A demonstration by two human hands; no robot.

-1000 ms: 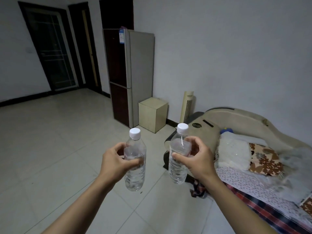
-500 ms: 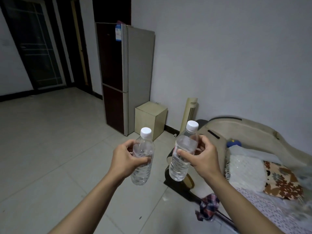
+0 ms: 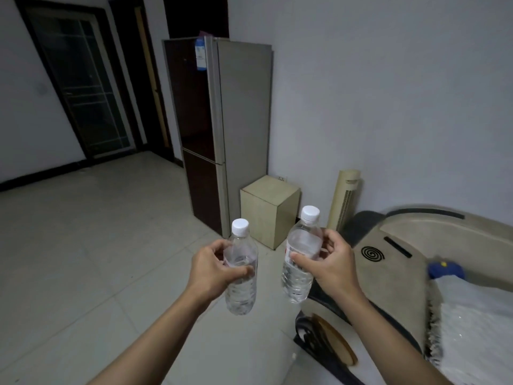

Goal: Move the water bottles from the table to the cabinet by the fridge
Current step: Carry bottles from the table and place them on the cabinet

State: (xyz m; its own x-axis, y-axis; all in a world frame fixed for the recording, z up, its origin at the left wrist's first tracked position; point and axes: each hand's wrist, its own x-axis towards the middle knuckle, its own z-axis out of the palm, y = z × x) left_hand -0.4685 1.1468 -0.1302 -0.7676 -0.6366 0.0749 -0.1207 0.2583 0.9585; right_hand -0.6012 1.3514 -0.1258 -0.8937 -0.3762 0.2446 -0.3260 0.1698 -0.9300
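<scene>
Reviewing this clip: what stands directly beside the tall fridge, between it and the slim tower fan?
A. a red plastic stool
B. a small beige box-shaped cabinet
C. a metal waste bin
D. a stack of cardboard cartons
B: a small beige box-shaped cabinet stands on the floor against the wall, right next to the tall grey-sided fridge, with the slim cream tower fan on its other side.

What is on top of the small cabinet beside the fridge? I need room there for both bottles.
The cabinet shows a bare top, nothing standing on it. Its inside cannot be seen, closed from this angle.
</scene>
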